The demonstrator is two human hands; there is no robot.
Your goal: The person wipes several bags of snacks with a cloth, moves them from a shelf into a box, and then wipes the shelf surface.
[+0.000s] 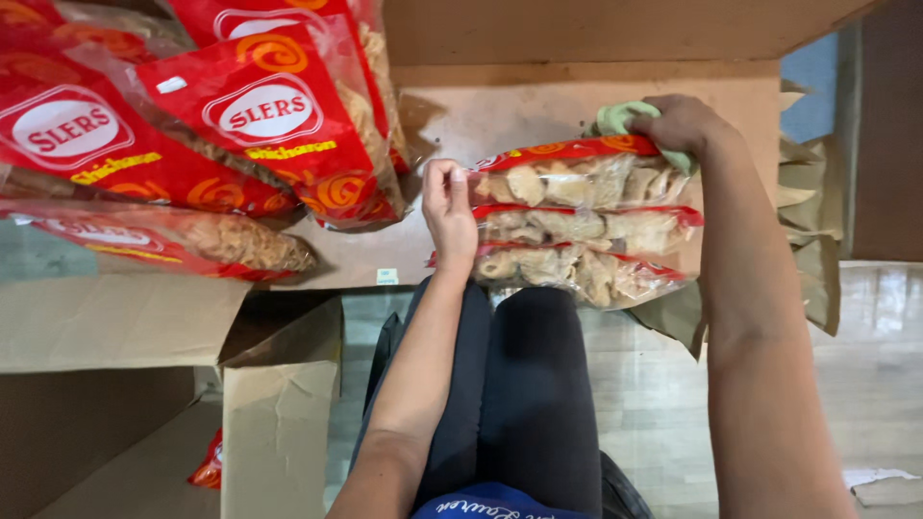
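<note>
Three clear-and-red bags of fried pork rinds (pixel 577 223), stacked edge-on and pressed between both hands over the open cardboard box (pixel 538 106). Left hand (pixel 448 213) pinched on the stack's near-left end, fingers curled onto the top bag's sealed corner. Right hand (pixel 681 127) clamped over the far-right end, with a green cloth (pixel 615 117) bunched under its fingers against the top bag. Likely very light, puffy with air, slick film, brittle contents: probably best held by end seams or flat sides, squeezed gently, since hard pressure could crush the pieces or let bags slide apart. More red snack bags (pixel 192 135) piled well left of the left fingers.
</note>
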